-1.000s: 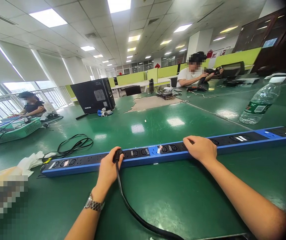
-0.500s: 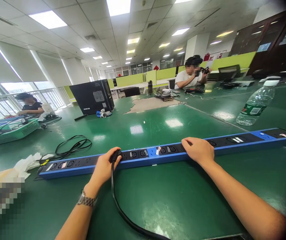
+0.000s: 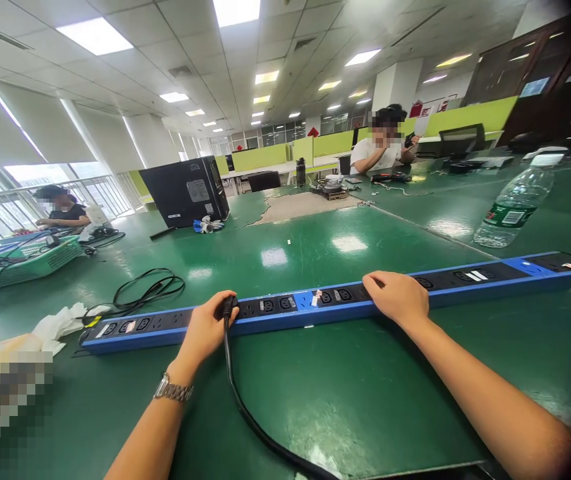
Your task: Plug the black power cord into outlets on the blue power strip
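A long blue and black power strip lies across the green table. My left hand is closed round a black power plug at the strip's sockets, left of the middle. From the plug a thick black cable curves down toward the front edge. Whether the plug's pins sit fully in a socket is hidden. To the right, my right hand is closed over the strip, thumb and fingers on its two sides. A metal watch is on my left wrist.
A clear plastic bottle stands behind the strip at right. Behind it at left lie a coiled black cable and a green basket of cables. A black computer case stands farther back. Two people sit across the table.
My left fingers have shifted slightly on the plug, which now looks more upright at the strip. My right hand stays in place. The far person at right has moved an arm.
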Demonstrator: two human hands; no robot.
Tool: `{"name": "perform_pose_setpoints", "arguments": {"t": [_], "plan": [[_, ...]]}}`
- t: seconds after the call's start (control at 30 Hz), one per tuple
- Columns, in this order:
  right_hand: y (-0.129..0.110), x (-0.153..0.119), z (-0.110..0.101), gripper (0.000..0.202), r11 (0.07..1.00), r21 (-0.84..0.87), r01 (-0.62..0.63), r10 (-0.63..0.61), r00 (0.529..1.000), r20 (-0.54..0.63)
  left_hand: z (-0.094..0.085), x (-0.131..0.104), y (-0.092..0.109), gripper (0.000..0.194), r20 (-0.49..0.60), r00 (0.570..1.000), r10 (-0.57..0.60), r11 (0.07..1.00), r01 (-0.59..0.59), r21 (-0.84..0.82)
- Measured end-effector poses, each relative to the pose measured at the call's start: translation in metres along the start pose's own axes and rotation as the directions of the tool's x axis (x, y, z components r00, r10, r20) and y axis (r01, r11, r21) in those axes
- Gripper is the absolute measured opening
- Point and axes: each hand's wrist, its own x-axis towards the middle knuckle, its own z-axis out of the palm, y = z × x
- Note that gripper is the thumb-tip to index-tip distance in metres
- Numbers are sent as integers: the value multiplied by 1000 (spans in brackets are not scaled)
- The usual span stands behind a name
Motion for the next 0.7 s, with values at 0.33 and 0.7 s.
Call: {"name": "perform_pose_setpoints", "arguments": {"t": [0.33, 0.7], "plan": [[-2, -1, -1, 44, 1000, 3, -4, 4, 1000, -2, 7, -2, 0, 34, -85, 995, -52, 995, 59, 78], [-3, -1, -1, 42, 1000, 18, -4, 5, 1000, -11, -5, 6, 2, 37, 79, 995, -69, 960, 44, 277]]}}
